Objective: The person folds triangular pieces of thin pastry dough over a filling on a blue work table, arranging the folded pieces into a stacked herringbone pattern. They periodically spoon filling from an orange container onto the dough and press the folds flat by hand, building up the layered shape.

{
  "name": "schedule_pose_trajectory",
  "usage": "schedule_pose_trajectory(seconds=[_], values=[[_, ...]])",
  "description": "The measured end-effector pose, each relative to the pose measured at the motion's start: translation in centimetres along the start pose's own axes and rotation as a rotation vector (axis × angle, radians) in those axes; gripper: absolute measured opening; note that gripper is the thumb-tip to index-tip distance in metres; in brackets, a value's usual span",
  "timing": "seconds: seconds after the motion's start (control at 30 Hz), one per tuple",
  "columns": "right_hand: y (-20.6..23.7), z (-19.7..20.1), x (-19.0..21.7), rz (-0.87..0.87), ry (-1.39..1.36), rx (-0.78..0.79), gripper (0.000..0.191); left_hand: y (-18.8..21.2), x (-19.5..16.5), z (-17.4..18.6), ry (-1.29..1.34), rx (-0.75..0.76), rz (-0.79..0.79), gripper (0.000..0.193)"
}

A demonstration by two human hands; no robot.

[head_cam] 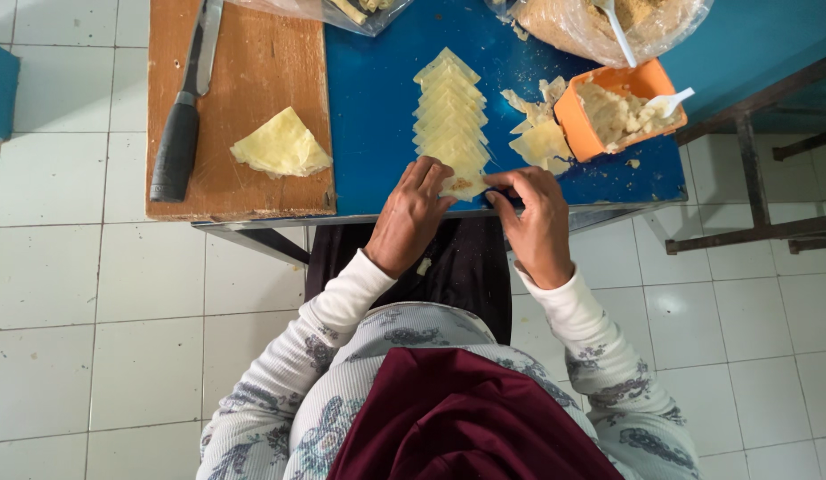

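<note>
Pastry piece [465, 186], blue surface [377, 133] near edge: pinched between left hand [411, 216] fingers at 9 o'clock, right hand [536, 222] fingers at 3 o'clock; folded row [450, 111] at 12.

Wrapper [465, 186]: mostly hidden under fingertips of left hand [411, 216] and right hand [536, 222].
Knife [185, 105]: blade tip cut off at top edge.
Bags [600, 22]: tops cut off; contents unclear.
Spoon [617, 31]: handle end cut off.

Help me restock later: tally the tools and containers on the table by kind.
Knife: 1
Wooden cutting board: 1
Orange tub: 1
White plastic spoons: 2
Plastic bags: 2
Total: 7
</note>
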State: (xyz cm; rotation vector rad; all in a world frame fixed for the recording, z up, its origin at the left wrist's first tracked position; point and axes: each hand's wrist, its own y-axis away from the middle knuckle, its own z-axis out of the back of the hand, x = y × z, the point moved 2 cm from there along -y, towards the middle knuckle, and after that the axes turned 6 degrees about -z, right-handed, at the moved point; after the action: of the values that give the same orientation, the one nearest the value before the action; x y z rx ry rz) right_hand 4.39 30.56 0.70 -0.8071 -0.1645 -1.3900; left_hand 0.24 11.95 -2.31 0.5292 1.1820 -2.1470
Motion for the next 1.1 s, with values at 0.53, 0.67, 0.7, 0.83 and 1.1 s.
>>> schedule_pose_trajectory(seconds=[0.53, 0.67, 0.7, 0.83, 1.1], values=[[-0.9, -1.9, 0.5, 0.242, 0.066, -0.048, 0.011, -0.3, -0.4, 0.2, -0.037, 0.016, -0.052, 0.038], [-2.2, -2.2, 0.0, 0.115, -0.017, 0.020, 0.008, -1.1, 0.2, 0.0, -0.154, -0.004, -0.106, 0.010], [-2.5, -2.3, 0.0, 0.107, -0.008, 0.028, 0.009, -1.3, 0.5, 0.0, -0.162, -0.017, -0.118, 0.007], [-2.7, -2.5, 0.3, 0.061, -0.077, 0.013, 0.015, -2.4, 1.4, -0.3, -0.127, -0.030, -0.044, 0.003], [-2.1, -2.1, 0.4, 0.259, 0.003, 0.026, 0.014, -2.1, 1.2, 0.2, -0.012, 0.020, -0.031, 0.007]])
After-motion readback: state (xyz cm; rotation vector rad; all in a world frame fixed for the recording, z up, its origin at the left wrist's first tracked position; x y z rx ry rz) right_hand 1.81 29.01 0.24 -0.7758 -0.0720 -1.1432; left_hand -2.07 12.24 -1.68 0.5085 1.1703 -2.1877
